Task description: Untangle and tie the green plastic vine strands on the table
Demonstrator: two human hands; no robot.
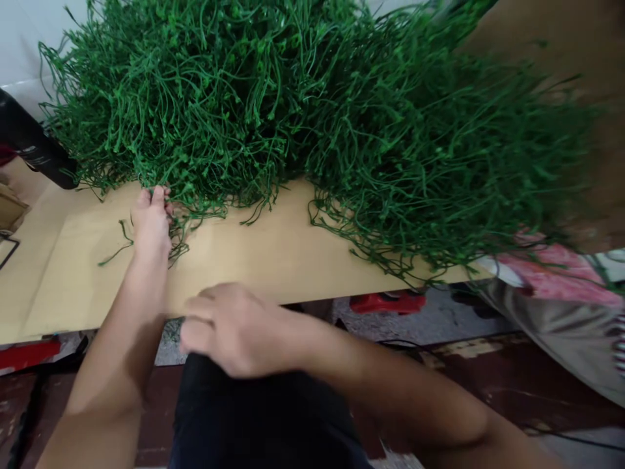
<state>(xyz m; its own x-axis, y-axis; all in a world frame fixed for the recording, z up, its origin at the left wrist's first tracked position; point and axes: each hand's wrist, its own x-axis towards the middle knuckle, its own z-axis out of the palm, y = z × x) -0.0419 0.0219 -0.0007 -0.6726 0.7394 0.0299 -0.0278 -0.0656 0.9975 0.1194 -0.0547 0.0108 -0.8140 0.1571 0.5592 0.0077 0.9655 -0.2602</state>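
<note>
Stems [234,111] heaped on the table [273,260] look light, bendy, tangle-prone, best taken singly mid-length; my left hand [152,218] curls its fingers at their near edge, my right hand [232,329] over my lap [263,423], can't tell if either pinches any.

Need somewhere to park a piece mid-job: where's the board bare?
The board is bare mid-front, between the left hand and the green heap on the right; the right hand is near the board's front edge. Also its left end, between the black object and loose strand. Crowded: the back and right end, under the heap.
</note>
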